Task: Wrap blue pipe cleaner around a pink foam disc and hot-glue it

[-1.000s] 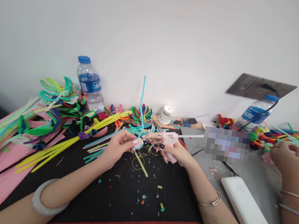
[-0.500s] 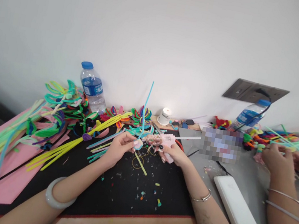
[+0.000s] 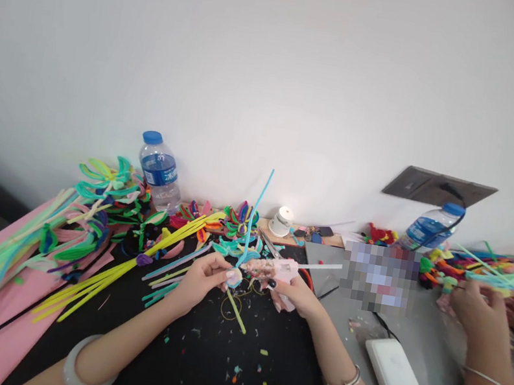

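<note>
Left hand (image 3: pixel 204 274) pinches a small pale disc (image 3: pixel 235 277) with a blue stem (image 3: pixel 253 218) rising from it, right at the nozzle of the pink glue gun (image 3: pixel 276 269) gripped in the right hand (image 3: pixel 292 290). Both sit just above the black desk (image 3: pixel 209 362) (scraps litter it below the hands). Left of the left hand lie yellow stems (image 3: pixel 126 266); right of the right hand, a co-worker's hand (image 3: pixel 477 305).

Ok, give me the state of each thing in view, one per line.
left hand: pinching a small pipe-cleaner flower
right hand: gripping the pink glue gun, nozzle at the flower
left water bottle: upright, capped
right water bottle: tilted, capped
wall socket: cord plugged in
</note>
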`<control>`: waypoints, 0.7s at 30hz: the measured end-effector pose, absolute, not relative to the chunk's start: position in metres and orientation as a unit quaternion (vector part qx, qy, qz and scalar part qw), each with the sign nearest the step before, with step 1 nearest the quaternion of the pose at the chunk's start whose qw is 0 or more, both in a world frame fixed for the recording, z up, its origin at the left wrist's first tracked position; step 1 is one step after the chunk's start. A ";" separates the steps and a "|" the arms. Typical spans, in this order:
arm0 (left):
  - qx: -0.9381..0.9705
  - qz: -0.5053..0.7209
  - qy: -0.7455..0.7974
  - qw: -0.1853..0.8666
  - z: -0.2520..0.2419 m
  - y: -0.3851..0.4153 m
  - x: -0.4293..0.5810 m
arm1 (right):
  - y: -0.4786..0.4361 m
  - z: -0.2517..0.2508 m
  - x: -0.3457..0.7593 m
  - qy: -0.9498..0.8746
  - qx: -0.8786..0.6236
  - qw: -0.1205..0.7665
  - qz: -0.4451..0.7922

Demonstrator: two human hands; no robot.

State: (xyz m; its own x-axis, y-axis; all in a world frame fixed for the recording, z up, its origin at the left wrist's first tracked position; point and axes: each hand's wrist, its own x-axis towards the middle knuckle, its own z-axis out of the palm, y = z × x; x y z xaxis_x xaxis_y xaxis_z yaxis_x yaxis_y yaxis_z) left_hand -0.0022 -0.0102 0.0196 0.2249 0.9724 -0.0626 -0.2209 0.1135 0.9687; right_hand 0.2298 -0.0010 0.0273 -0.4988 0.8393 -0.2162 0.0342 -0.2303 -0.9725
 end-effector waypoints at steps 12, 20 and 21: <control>0.464 0.457 0.416 0.635 0.018 -0.009 -0.005 | -0.001 0.027 0.229 -0.524 -0.426 0.295 0.676; 0.456 0.460 0.408 0.644 0.019 -0.008 -0.004 | -0.001 0.025 0.229 -0.530 -0.418 0.301 0.674; 0.455 0.460 0.408 0.644 0.019 -0.009 -0.004 | -0.001 0.025 0.229 -0.529 -0.419 0.302 0.673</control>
